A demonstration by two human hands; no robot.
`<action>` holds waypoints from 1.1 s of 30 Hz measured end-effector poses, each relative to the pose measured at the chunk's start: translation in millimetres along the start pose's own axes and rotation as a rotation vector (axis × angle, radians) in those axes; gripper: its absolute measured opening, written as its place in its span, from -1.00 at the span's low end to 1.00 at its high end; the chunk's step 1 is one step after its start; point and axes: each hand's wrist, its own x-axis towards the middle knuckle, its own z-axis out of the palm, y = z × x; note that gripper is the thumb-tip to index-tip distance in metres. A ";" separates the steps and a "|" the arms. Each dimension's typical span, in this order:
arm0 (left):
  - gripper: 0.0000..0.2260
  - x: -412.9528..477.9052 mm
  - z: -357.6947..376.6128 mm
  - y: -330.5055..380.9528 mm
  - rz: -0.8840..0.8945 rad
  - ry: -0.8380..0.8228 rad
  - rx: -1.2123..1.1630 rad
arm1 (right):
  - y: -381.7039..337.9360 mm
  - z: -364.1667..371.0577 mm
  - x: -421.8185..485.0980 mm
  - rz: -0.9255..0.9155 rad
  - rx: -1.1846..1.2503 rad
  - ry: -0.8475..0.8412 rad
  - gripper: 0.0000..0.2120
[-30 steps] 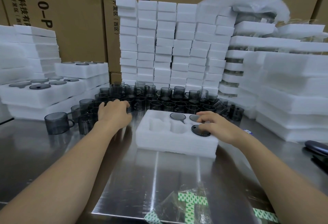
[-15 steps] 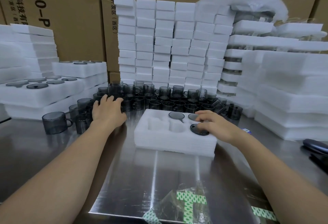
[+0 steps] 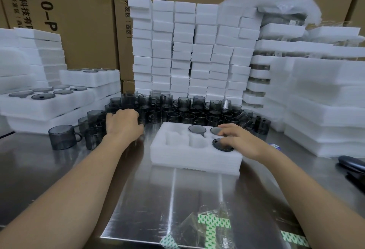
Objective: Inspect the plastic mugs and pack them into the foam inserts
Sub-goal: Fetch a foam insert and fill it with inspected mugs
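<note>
A white foam insert point(image 3: 194, 160) lies on the steel table in front of me. Three smoky grey mugs sit upside down in its pockets: back middle point(image 3: 197, 129), back right point(image 3: 214, 130) and front right point(image 3: 221, 145). Two left pockets point(image 3: 172, 138) are empty. My right hand point(image 3: 240, 141) rests flat with fingers spread on the two right mugs. My left hand point(image 3: 122, 122) reaches into the crowd of loose grey mugs point(image 3: 187, 111) behind the insert, fingers curled down over one mug in the front row. That mug is mostly hidden under the hand.
A single mug point(image 3: 61, 137) stands apart at the left. Packed inserts point(image 3: 41, 108) are stacked at the left, foam blocks point(image 3: 193, 51) at the back, foam stacks point(image 3: 325, 114) at the right. A dark object point(image 3: 352, 165) lies at the right edge, a plastic bag point(image 3: 213, 227) near me.
My left hand spread its fingers over the mugs half a second ago and has now curled them down onto one. My right hand has stayed on the packed mugs.
</note>
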 end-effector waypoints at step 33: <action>-0.49 -13.9 -43.9 31.3 0.235 0.367 -0.539 | -16.2 2.1 -4.7 -0.093 -0.093 0.182 -0.89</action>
